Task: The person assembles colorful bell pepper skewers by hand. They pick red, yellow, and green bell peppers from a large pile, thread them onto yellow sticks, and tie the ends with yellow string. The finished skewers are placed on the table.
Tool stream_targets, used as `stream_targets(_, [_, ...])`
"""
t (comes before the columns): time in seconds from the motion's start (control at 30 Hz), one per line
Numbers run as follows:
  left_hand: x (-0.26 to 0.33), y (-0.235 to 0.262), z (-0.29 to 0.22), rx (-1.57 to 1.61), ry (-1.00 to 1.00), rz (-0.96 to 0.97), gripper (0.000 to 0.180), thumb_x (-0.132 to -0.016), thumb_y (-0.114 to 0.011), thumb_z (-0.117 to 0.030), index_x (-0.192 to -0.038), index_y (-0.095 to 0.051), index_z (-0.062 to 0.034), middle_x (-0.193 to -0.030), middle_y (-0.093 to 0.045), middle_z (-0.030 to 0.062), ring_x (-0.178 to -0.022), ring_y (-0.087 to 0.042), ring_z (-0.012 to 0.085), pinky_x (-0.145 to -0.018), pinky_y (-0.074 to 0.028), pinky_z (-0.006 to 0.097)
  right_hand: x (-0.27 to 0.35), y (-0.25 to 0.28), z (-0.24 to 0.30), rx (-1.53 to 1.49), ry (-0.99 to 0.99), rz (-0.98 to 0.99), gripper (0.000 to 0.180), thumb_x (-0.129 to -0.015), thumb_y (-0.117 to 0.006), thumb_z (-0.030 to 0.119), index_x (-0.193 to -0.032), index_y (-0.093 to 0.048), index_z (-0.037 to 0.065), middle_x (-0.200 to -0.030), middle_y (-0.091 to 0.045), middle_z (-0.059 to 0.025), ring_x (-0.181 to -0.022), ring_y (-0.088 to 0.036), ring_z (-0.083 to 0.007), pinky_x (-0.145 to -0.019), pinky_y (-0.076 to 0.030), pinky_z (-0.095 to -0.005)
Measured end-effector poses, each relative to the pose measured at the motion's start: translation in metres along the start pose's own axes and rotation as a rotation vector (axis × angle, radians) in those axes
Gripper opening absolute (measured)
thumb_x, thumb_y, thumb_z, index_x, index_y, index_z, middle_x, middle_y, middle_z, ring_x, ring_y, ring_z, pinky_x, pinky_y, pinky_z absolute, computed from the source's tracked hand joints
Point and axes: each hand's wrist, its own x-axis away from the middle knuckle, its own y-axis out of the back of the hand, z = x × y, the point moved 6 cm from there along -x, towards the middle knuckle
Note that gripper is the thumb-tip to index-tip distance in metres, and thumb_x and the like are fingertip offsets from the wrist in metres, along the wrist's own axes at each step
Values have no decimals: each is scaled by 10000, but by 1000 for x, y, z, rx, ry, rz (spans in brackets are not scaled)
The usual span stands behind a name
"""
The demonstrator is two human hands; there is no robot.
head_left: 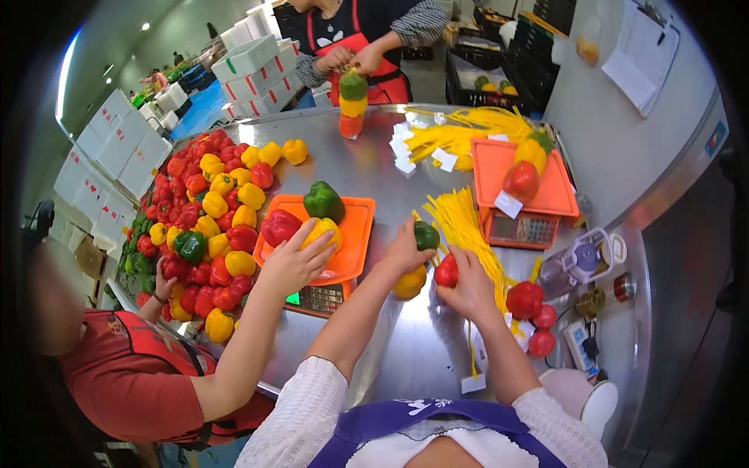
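Note:
My left hand (404,246) closes around a dark green bell pepper (427,235) over the middle of the steel table. Under that wrist lies a yellow bell pepper (409,284), partly covered by my hand. A red bell pepper (446,271) is in the fingers of my right hand (470,287), close beside the green one. Yellow net bags (462,225) with white tags lie just beyond my right hand. Near my right forearm are a large red pepper (525,300) and two smaller red ones (542,342), seemingly in netting.
At left, a co-worker's hand (300,257) touches a yellow pepper on an orange scale tray (355,226), beside a heap of peppers (222,204). Across the table, another person holds a netted pepper stack (353,105). A second scale (511,168) and a bottle (573,261) stand right.

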Motion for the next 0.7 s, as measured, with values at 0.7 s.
stream_targets(0.7, [185,-22,5,23,-73,40,908,-727,-784,-284,-1435,-243,-105,-1329,-398,242,-1160,-509,417,-945,-471,434,169,-46,21,-70,327,401,846,-723,-785,334,-1437,-368,158,-1356,-426,-201,-1124,-530,-385,-911,-462,-450])
